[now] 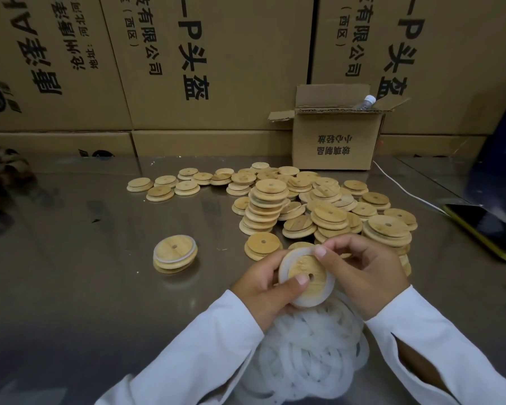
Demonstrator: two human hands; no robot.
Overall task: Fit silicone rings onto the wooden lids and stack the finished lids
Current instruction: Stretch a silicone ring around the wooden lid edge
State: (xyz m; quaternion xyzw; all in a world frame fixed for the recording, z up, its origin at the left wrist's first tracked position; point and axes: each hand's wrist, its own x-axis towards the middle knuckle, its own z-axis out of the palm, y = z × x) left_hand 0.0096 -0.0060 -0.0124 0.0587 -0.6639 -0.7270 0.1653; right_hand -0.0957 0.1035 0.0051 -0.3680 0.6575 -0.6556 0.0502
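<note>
A person in white sleeves works at a shiny metal table (79,258), seen from above. Both hands hold one round pale wooden lid with a small centre hole (303,268) just above the table's near edge. The left hand (262,286) curls around the lid's left side, with the thumb pressed on its face beside the hole. The right hand (362,273) pinches the translucent white silicone ring (325,296) at the lid's upper rim. The ring lies around the lid's edge. Below the hands is a tangled pile of loose white silicone rings (307,355). To the left stands a short stack of ringed wooden lids (174,254). Behind the hands spreads a heap of bare wooden lids (319,200), and beyond it a small open cardboard box (336,141).
</note>
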